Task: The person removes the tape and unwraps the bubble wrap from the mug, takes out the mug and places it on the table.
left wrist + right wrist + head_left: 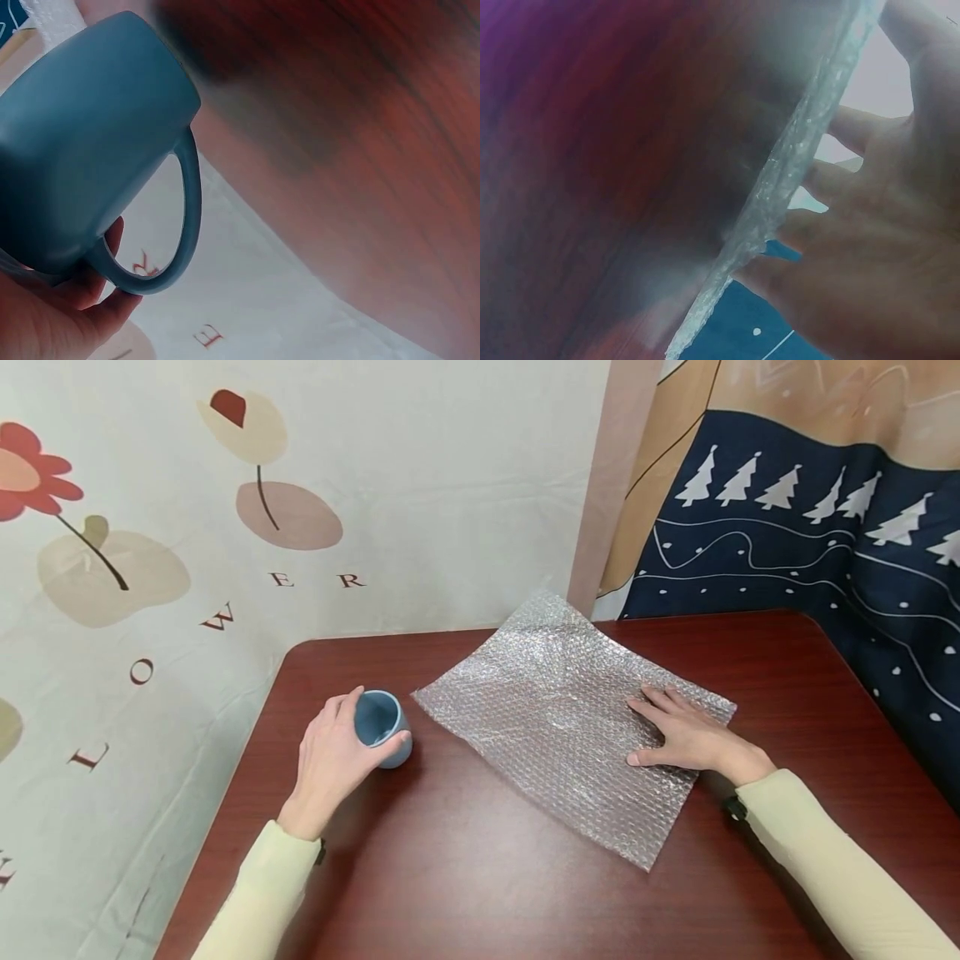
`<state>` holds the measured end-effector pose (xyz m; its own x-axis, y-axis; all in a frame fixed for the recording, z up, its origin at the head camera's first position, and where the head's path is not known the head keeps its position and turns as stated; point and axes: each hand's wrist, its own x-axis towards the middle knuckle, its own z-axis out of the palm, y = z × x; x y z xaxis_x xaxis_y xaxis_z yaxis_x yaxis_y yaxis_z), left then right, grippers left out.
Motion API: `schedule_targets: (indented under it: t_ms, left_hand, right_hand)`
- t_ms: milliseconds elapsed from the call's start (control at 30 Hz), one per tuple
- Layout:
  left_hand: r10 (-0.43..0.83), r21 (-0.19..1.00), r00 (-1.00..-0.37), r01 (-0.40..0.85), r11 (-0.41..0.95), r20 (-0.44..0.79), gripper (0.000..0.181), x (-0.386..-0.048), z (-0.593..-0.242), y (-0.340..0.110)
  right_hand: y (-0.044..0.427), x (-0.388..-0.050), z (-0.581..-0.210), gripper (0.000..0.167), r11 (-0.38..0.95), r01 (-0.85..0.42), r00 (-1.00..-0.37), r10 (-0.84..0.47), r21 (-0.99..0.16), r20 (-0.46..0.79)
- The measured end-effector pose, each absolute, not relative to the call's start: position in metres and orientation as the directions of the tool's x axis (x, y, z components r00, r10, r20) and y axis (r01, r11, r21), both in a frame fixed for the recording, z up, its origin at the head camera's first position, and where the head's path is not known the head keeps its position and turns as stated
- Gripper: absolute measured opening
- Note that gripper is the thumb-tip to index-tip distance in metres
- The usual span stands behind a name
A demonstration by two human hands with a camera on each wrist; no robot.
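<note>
A blue mug point(381, 720) is near the left side of the table, left of the bubble wrap. My left hand point(330, 753) grips it around the rim, thumb on the near side and fingers on the far side. In the left wrist view, its handle point(193, 202) shows, with fingertips close to the handle's upper end. Whether the base touches the table is hard to tell. A sheet of clear bubble wrap point(547, 718) lies spread flat, one corner toward the wall. My right hand point(690, 737) rests on its right part, fingers spread; the right wrist view shows the sheet's edge point(780, 172) beneath the fingers.
The dark red-brown table point(480, 902) has rounded far corners. A pale printed cloth point(450, 485) with flowers and letters hangs behind and to the left. On the right hangs a navy cloth point(750, 547) with white trees.
</note>
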<state>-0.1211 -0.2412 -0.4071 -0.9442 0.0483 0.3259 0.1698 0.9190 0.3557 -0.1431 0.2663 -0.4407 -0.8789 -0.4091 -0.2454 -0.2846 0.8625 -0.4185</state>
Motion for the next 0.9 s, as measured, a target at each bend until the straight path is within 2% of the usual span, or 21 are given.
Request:
schedule_targets:
  t_ms: [333,733,900]
  left_hand:
    - [0.001,0.384,-0.959,0.114,0.916,0.284,0.091,-0.119,-0.412,-0.255]
    - [0.076,0.358,-0.964,0.166,0.919,0.253,0.099,-0.122,-0.408,-0.256]
    - [0.1,0.344,-0.952,0.201,0.917,0.289,0.102,-0.123,-0.405,-0.252]
  right_hand:
    - [0.268,-0.14,-0.441,0.105,0.858,-0.296,-0.878,-0.417,-0.419,-0.234]
    - [0.265,-0.143,-0.44,0.106,0.859,-0.27,-0.883,-0.401,-0.436,-0.244]
    - [0.264,-0.142,-0.436,0.104,0.864,-0.261,-0.886,-0.392,-0.431,-0.248]
